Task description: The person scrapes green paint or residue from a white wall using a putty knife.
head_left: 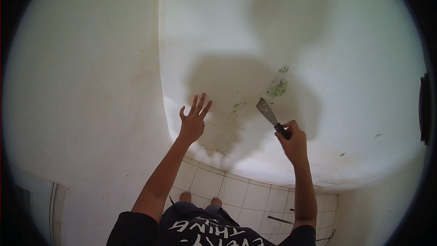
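Below the green patch (276, 87), the right hand (296, 143) clasps the scraper (267, 111), fingers partly hiding its handle (282, 130); left of the patch, the left hand (194, 124) spreads empty fingers, wall (364, 64) contact unclear.

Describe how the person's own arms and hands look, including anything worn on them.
Both the left hand and the right hand are bare, with no gloves or rings visible. The forearms are uncovered, and no watch, band or cable shows at either wrist. Short black sleeves cover the upper arms, part of a black shirt with large white lettering.
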`<state>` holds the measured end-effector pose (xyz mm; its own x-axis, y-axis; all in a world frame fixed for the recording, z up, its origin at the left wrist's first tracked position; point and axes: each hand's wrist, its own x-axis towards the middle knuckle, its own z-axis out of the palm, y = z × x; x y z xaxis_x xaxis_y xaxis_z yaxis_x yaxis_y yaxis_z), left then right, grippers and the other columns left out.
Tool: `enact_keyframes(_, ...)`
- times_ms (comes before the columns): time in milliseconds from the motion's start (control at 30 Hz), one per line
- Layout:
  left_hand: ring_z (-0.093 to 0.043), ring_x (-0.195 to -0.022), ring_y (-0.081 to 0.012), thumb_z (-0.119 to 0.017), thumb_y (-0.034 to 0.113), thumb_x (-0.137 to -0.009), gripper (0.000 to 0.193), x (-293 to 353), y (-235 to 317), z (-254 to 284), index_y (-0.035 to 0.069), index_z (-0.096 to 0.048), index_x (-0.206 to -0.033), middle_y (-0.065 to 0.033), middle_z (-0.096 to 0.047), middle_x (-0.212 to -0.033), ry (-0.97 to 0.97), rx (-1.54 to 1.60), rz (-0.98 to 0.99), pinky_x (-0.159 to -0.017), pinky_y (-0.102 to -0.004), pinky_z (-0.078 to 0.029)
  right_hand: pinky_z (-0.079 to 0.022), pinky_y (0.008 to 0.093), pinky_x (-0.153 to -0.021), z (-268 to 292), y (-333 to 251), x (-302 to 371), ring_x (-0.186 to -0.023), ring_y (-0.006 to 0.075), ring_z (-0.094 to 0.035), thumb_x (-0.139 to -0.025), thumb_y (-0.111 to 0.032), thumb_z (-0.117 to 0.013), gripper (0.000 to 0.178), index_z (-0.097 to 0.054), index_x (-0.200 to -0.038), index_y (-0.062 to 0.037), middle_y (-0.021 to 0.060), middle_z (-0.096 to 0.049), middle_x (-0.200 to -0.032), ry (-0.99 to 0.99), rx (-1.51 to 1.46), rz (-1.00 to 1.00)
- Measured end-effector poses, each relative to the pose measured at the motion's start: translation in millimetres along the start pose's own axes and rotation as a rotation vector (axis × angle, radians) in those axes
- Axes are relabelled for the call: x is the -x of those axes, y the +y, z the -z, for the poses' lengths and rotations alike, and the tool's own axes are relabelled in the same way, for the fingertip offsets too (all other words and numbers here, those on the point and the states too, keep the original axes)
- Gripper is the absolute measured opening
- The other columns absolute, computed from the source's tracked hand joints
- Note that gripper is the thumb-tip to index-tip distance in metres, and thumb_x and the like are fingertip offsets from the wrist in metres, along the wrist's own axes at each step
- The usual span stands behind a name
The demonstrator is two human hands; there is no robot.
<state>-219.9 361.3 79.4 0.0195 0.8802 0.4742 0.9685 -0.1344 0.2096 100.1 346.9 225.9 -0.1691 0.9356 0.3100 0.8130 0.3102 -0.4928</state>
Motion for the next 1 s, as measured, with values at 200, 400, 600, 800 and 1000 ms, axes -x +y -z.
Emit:
enact_keyframes(200, -0.016, -0.147, -0.0229, -0.061, 0.002, -0.076, 0.067, -17.0, 5.9, 31.1, 0.013, -0.044, -0.14, -0.0094, -0.014, -0.16, 0.177, 0.119, 0.028, -0.104, -0.0516, -0.013, -0.048, 0.0256, -0.065, 30.8, -8.1, -14.6, -0.067, 0.0132, -0.056, -0.063, -0.004, -0.087, 0.041, -0.06, -0.094, -0.0022, 0.0045, -0.059, -0.072, 0.471, -0.231, -0.136)
enact_keyframes(400, -0.02, -0.146, -0.0221, -0.058, 0.007, -0.081, 0.057, -73.1, 24.2, 70.7, 0.013, -0.046, -0.137, -0.0099, -0.019, -0.159, 0.419, 0.214, -0.054, -0.105, -0.0477, -0.01, -0.047, 0.0251, -0.077, 33.2, -26.6, -41.6, -0.084, 0.0123, -0.055, -0.063, -0.001, -0.087, 0.053, -0.052, -0.103, -0.0045, 0.0038, -0.057, -0.093, 0.757, -0.733, 0.248)
enact_keyframes(600, -0.029, -0.143, -0.0216, -0.055, 0.018, -0.087, 0.05, -129.9, 21.1, 65.0, 0.015, -0.048, -0.136, -0.0061, -0.028, -0.156, 0.63, 0.157, -0.268, -0.107, -0.0443, -0.011, -0.05, 0.0303, -0.068, 35.8, -46.0, -74.8, -0.065, 0.0159, -0.05, -0.075, 0.006, -0.058, 0.027, -0.049, -0.099, -0.003, 0.0102, -0.052, -0.088, 0.599, -0.934, 0.611)
enact_keyframes(800, -0.036, -0.139, -0.0209, -0.05, 0.032, -0.089, 0.045, -143.4, -11.6, 11.8, 0.017, -0.053, -0.132, -0.0002, -0.043, -0.148, 0.804, -0.025, -0.315, -0.109, -0.0447, -0.015, -0.026, 0.025, -0.04, 52.8, -77.4, -112.7, -0.041, 0.0102, -0.033, -0.096, -0.04, -0.055, 0.039, -0.041, -0.083, -0.0066, 0.0056, -0.045, -0.061, -0.007, -1.383, 0.96)
enact_keyframes(1000, -0.039, -0.137, -0.0227, -0.052, 0.034, -0.085, 0.047, -147.3, -10.7, 6.4, 0.018, -0.056, -0.129, -0.0015, -0.048, -0.144, 0.832, -0.071, -0.334, -0.108, -0.0469, -0.019, -0.018, 0.0265, -0.038, 49.8, -62.8, -128.5, -0.038, 0.0084, -0.026, -0.087, -0.057, -0.056, 0.055, -0.035, -0.07, -0.0091, -0.0015, -0.031, -0.047, 0.074, -1.297, 0.974)
